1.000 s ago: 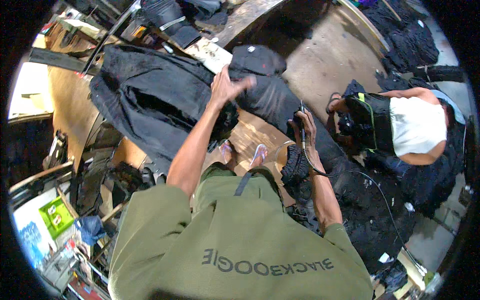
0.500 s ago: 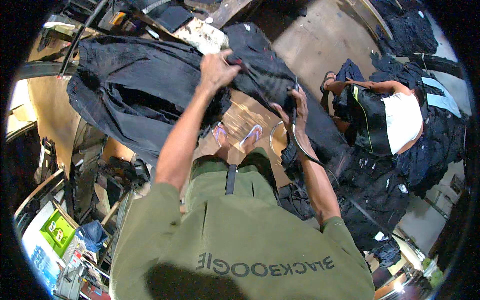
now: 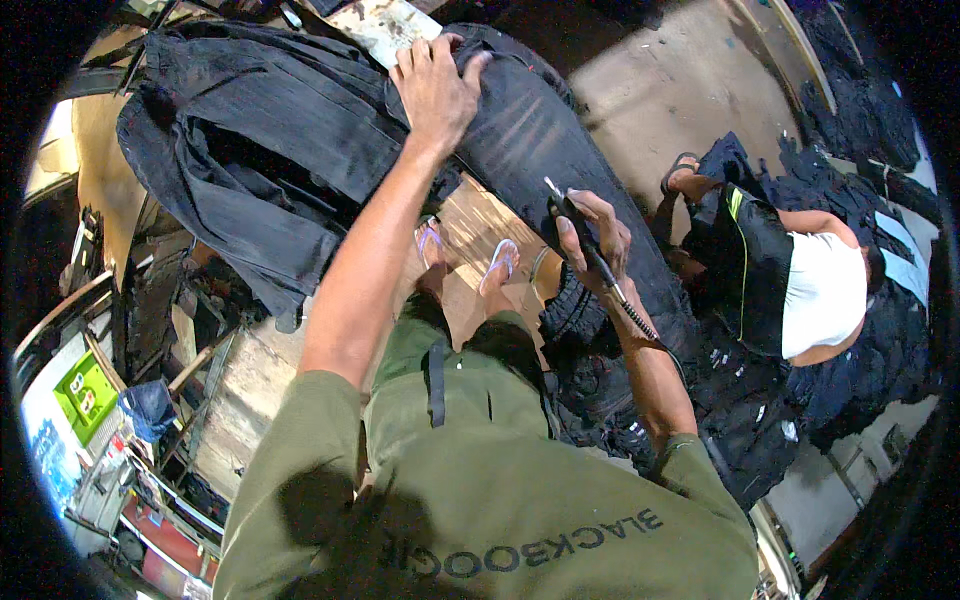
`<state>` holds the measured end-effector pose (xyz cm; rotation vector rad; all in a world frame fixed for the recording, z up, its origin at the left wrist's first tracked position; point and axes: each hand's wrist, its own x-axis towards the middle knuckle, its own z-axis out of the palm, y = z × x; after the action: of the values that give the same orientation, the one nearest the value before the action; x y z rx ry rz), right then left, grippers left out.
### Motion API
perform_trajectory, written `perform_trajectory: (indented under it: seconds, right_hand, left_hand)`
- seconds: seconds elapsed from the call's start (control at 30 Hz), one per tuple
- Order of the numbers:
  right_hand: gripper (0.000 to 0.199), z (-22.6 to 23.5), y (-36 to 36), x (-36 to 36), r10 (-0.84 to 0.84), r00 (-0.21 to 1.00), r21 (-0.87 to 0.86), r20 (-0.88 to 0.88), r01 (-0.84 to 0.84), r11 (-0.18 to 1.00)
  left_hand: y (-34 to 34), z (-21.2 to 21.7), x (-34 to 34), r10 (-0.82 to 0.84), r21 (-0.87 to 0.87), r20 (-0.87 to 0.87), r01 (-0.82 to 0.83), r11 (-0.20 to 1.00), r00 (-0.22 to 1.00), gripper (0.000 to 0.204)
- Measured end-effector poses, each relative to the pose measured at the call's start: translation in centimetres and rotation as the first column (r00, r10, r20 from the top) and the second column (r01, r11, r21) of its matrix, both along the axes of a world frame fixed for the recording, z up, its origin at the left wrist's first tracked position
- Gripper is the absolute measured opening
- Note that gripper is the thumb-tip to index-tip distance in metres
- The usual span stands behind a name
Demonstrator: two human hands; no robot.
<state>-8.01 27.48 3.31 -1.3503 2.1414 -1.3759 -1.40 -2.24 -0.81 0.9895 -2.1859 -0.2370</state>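
Black jeans (image 3: 270, 90) lie spread at the far left, with one leg (image 3: 545, 125) stretching diagonally to the right in front of me. Faint pale streaks mark the leg's upper surface. My left hand (image 3: 438, 95) rests on the cloth near the leg's far end, fingers spread and thumb apart. Lower down the leg, my right hand (image 3: 597, 235) is closed round a black pen-shaped hand tool (image 3: 585, 240). Its thin metal tip points up and left over the cloth. From its back end a spring-sleeved cord runs along my right forearm.
A person in a white top (image 3: 825, 290) bends over a heap of dark garments (image 3: 740, 400) on my right. Behind the jeans stands a pale, stained surface (image 3: 385, 28). Wooden boards (image 3: 245, 410) and clutter fill the left side, near a green panel (image 3: 88, 398).
My left hand has let its pinch go and now lies spread on the cloth. The leg is flatter. My right hand's tool has come into clear view, tip pointing up-left.
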Motion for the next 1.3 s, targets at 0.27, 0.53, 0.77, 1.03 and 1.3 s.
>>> perform_trajectory:
  seconds: [0.27, 0.53, 0.77, 1.03, 1.3]
  right_hand:
    - [0.037, -2.4, -0.3, -1.5, 0.178, 0.968, -0.104, -0.178, -0.199, 0.975]
    - [0.036, -3.5, -1.0, -1.2, 0.167, 0.963, -0.112, -0.212, -0.194, 0.975]
    - [0.036, -3.8, -1.0, -1.2, 0.158, 0.963, -0.13, -0.218, -0.189, 0.973]
    - [0.038, -4.2, -0.9, -1.4, 0.128, 0.963, -0.11, -0.239, -0.158, 0.981]
    - [0.037, -3.7, -1.0, -1.7, 0.214, 0.961, -0.098, -0.176, -0.234, 0.967]
  left_hand:
    - [-2.8, -1.0, -1.0, -0.198, 0.257, -0.021, 0.197, 0.946, 0.98, 0.041]
    - [-1.7, -0.4, -1.0, -0.21, 0.107, -0.103, 0.221, 0.969, 0.972, 0.028]
    - [-1.6, -0.8, -0.8, -0.228, 0.079, -0.117, 0.238, 0.968, 0.967, 0.028]
    - [-1.7, -1.0, -1.0, -0.228, 0.073, -0.094, 0.235, 0.969, 0.969, 0.029]
    - [-1.8, -1.1, -1.0, -0.194, 0.122, -0.059, 0.2, 0.972, 0.979, 0.031]
